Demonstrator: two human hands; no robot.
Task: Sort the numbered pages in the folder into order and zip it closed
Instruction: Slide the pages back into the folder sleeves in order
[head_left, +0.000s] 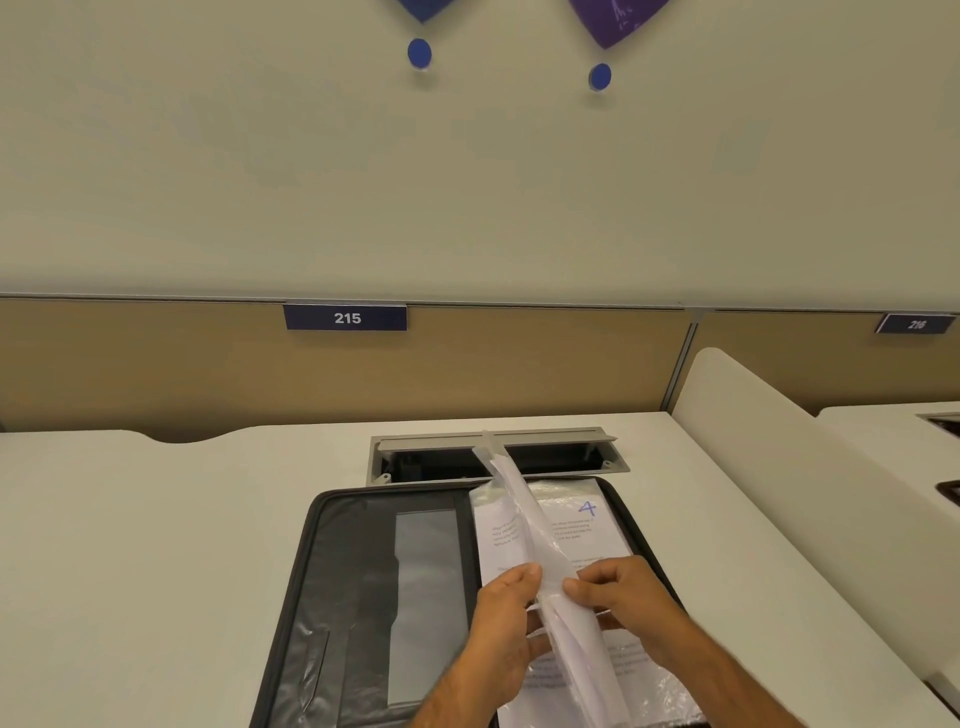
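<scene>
A dark zip folder (358, 597) lies open on the desk, its left half showing pockets. On its right half lies a page in a clear sleeve marked with a blue 4 (586, 512). Several sleeved pages (524, 519) stand raised on edge above the right half. My left hand (501, 629) pinches their lower part from the left, and my right hand (618, 592) pinches them from the right. The numbers on the raised pages are hidden.
The white desk (156, 545) has an open grey cable tray (498, 454) just behind the folder. A tan partition carries a sign reading 215 (345, 317). A white divider (769, 441) bounds the desk on the right.
</scene>
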